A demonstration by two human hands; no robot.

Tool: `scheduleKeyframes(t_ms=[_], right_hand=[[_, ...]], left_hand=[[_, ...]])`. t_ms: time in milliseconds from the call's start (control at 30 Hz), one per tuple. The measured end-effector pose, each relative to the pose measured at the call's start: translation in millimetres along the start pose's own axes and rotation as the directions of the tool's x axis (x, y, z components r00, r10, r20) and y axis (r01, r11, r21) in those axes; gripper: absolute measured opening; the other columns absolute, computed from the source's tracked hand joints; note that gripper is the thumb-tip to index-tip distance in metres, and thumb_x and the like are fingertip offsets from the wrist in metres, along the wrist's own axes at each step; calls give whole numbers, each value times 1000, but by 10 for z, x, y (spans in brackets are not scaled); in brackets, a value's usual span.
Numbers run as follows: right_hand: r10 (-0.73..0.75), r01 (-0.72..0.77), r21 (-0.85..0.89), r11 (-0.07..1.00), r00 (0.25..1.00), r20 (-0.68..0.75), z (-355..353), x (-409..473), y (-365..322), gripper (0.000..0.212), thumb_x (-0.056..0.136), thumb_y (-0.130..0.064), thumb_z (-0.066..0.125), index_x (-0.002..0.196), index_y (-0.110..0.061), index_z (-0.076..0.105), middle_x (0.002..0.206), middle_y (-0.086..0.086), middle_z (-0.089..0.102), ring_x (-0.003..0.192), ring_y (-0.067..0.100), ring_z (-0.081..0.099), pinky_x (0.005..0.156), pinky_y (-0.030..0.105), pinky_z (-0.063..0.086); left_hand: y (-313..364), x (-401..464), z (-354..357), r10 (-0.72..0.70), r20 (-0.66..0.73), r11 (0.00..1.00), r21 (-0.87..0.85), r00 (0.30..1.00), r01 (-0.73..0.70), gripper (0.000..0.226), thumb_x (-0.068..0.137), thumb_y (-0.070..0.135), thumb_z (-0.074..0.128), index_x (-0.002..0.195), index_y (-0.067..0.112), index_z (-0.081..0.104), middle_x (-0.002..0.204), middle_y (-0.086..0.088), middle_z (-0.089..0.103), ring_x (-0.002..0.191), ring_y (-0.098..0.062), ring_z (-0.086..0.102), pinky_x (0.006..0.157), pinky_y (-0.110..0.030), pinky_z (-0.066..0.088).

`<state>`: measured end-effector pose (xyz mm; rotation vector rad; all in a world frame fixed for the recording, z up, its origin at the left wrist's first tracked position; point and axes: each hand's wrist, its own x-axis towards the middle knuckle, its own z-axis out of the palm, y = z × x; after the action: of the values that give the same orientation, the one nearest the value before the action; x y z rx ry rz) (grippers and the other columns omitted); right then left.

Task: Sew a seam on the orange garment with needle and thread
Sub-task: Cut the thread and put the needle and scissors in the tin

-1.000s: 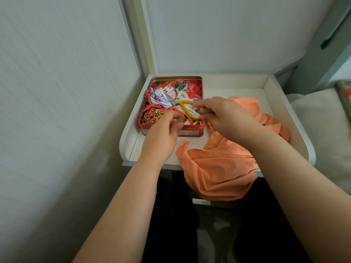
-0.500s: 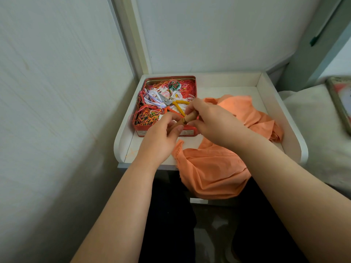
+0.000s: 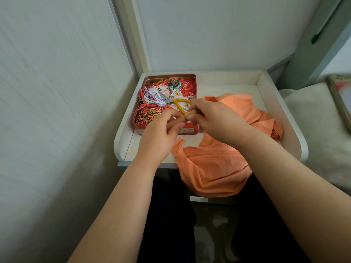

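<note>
Both hands meet over the near edge of a red tin (image 3: 187, 130) that sits at the left side of the white tabletop (image 3: 228, 88), which has raised rims along its far and side edges. The left hand (image 3: 161, 137) curls its fingers and thumb round one end of a small tan tube (image 3: 187, 115), and the right hand (image 3: 214, 120) pinches the other end between thumb and fingertips; the tube lies roughly level between them, tilted slightly up toward the right hand. What the tube holds cannot be told. The tin is open and packed with tangled thread (image 3: 152, 114) in red, orange, green and white, with yellow-handled scissors (image 3: 179, 103) lying on top near its right wall. The orange garment (image 3: 214, 168) lies crumpled on the right half of the tabletop, just beside the tin, partly under the right wrist, and spills over the near edge to hang down in front. No needle can be made out. A framed object (image 3: 340, 99) rests on pale bedding at the far right.
</note>
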<state>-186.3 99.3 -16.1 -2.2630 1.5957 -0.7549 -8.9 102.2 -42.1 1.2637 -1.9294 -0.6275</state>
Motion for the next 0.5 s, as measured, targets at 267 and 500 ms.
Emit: scheduleKeyframes(t_ms=[267, 500], right_hand=[[140, -140, -21, 990, 990, -1, -94, -15, -91, 51, 100, -51, 30, 62, -24, 48, 55, 3, 58, 55, 14, 56, 61, 37, 47], [318, -350, 355, 867, 937, 147, -155, 2, -130, 78, 88, -70, 18, 45, -21, 63, 39, 0, 53, 36, 8, 48, 56, 26, 41]], left_hand=[[34, 16, 36, 69, -52, 996, -60, 996, -73, 14, 93, 16, 62, 107, 15, 59, 94, 24, 59, 91, 14, 56, 72, -7, 43], [62, 15, 69, 85, -48, 994, -70, 995, -89, 15, 92, 17, 64, 106, 17, 60, 96, 21, 61, 91, 6, 58, 73, -9, 43]])
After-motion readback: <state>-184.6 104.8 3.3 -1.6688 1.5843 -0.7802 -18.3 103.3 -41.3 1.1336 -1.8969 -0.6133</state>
